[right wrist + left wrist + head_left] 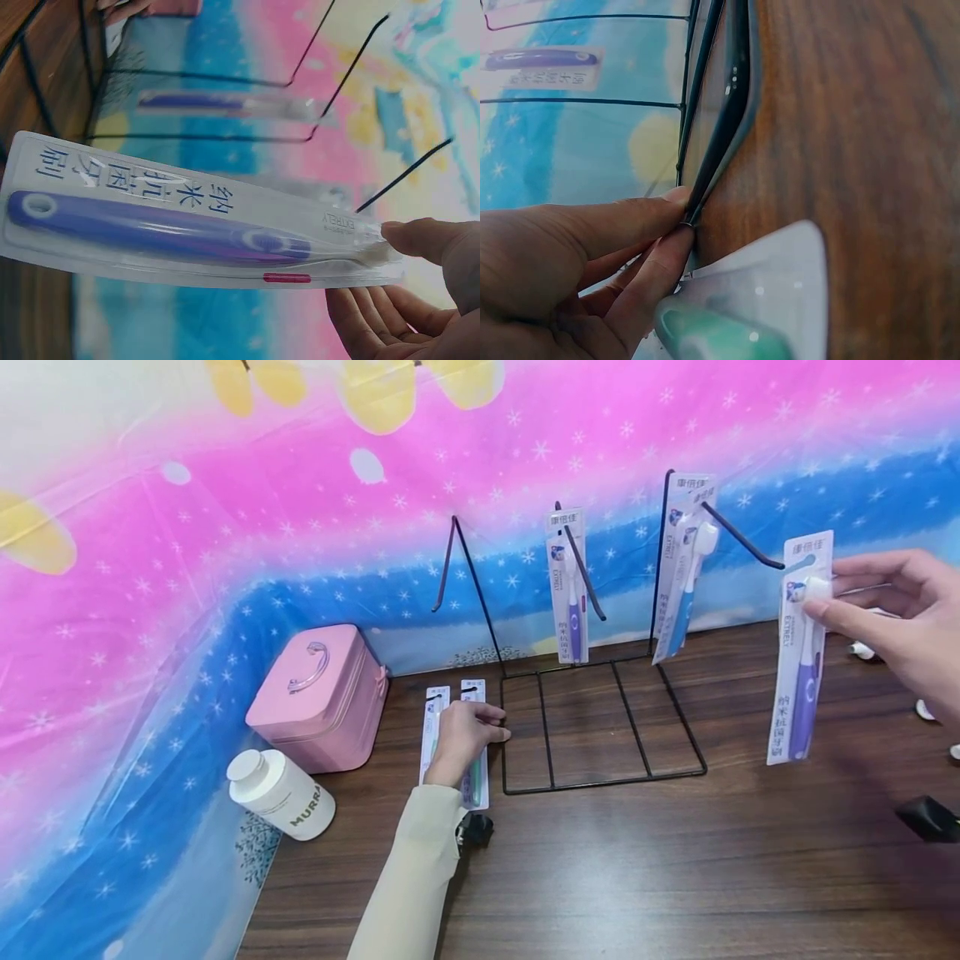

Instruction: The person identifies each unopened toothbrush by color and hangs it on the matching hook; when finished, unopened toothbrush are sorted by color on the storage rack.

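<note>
My right hand [900, 602] pinches a packaged purple toothbrush [804, 693] near the brush-head end, thumb on the front of the card. The package hangs upright, its hang hole close to the tip of the right hook of a black wire display rack [603, 783]. At the rack's base, my left hand [461, 739] pinches the left wire between thumb and finger, plain in the left wrist view. A packaged blue toothbrush [681, 622] hangs on the right hook, another purple one [575, 627] on the middle hook. The left hook carries nothing.
Under and beside the left hand lie a packaged green toothbrush [476, 785] and another package [437, 702]. A pink case [322, 702] and a white bottle [288, 797] stand at left. A patterned cloth [300, 552] backs the wooden table [600, 877]. A black object [928, 818] sits far right.
</note>
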Demonstrator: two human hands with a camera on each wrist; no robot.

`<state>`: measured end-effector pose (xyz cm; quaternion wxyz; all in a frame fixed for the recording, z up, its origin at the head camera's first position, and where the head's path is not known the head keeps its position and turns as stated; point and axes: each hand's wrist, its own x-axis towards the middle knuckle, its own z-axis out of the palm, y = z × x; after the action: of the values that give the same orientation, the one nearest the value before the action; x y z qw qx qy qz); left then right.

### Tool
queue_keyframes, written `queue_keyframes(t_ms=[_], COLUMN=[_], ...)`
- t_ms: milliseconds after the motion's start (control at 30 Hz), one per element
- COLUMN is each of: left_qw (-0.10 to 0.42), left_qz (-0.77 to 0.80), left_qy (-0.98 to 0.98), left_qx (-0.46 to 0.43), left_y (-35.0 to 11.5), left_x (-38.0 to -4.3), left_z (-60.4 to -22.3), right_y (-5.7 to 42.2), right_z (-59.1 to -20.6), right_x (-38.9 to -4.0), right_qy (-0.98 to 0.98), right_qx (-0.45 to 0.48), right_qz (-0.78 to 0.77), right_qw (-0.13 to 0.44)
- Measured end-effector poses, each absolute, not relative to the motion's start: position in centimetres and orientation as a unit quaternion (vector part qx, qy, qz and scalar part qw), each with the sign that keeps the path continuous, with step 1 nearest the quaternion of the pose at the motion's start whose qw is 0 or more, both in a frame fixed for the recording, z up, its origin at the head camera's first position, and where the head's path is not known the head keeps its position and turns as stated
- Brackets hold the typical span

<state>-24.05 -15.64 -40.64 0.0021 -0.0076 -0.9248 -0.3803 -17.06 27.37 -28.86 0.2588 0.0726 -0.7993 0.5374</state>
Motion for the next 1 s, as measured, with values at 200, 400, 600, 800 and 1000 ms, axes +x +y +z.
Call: queue_keyframes(t_ms=[200,400,600,800,1000], left_qw=[0.001,0.004,0.004,0.003,0.006], left_qz=[-0.381,-0.384,-0.387,-0.385,-0.385], left_qy=[-0.925,-0.923,-0.922,-0.923,-0.923], left_qx=[-0.006,-0.007,-0.007,-0.011,-0.012], left_y=[-15.7,-15.6,-15.6,-15.6,-15.6], left_x=[-24.0,-23.9,-23.9,-23.8,-23.8], left_z=[-40.7,-40.6,-40.6,-40.5,-40.5], right_y=[25.7,24.0,21.5,18.6,16.6], right_z=[-26.8,-25.2,-24.4,-23.7,-23.7], right_x=[-15.1,-13.1,-12.4,-11.3,-11.3], right_qy=[-0.776,-0.784,-0.676,-0.758,-0.782], right_qx=[0.094,0.108,0.244,0.231,0.232], right_qz=[0.541,0.504,0.635,0.555,0.534], right_qw=[0.309,0.346,0.284,0.252,0.222])
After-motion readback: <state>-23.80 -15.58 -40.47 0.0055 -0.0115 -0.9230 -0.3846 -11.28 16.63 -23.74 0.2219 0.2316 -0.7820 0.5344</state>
